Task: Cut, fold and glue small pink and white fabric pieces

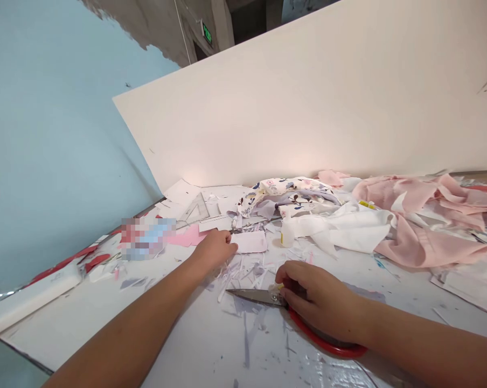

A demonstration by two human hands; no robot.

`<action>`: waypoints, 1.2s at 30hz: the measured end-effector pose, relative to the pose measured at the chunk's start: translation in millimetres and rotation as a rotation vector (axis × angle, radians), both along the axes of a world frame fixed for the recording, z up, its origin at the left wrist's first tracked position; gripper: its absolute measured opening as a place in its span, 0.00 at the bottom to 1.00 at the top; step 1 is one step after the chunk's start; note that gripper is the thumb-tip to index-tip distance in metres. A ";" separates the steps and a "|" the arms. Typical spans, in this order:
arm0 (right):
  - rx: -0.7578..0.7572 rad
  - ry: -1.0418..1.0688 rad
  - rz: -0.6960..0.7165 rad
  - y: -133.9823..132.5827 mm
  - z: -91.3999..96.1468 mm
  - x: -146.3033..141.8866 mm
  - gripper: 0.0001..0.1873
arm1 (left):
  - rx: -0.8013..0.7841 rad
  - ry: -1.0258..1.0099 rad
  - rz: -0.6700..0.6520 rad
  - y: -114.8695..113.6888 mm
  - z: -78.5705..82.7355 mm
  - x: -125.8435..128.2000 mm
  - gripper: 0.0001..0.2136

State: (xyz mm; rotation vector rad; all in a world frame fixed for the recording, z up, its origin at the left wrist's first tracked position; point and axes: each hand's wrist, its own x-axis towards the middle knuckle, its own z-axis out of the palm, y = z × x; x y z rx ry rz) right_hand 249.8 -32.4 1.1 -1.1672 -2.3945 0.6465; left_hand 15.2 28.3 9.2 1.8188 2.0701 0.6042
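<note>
My left hand (216,249) is closed at the left end of a pale pink piece of card (251,242), its fingertips hidden from me. In my right hand (314,296) is a pair of scissors (254,296) with red handles, the blades together and pointing left, low over the white table. Something small and yellowish shows by the right fingertips, too small to name. Paper offcuts (257,271) lie scattered between the two hands. Beyond the right hand stands a small white glue bottle (286,231). A brighter pink sheet (186,235) lies left of the card.
Floral fabric (263,189), white cloth (348,229) and pink cloth (425,242) are heaped at the back right. A set square (195,209) lies at the back left. A pale board (292,108) rises behind the table; a white roll (37,293) lies along its left edge.
</note>
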 end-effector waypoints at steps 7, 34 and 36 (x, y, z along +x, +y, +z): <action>0.041 -0.009 0.060 -1.2 1.3 -0.1 0.08 | 0.049 0.038 0.013 -2.1 -5.7 4.7 0.08; -0.474 0.875 -0.047 -5.8 5.9 -6.4 0.31 | 0.361 -1.017 -0.142 -41.2 16.9 44.6 0.13; -0.575 0.962 -0.156 -6.4 9.1 -9.6 0.31 | 0.282 -1.004 -0.123 -46.2 7.5 54.8 0.13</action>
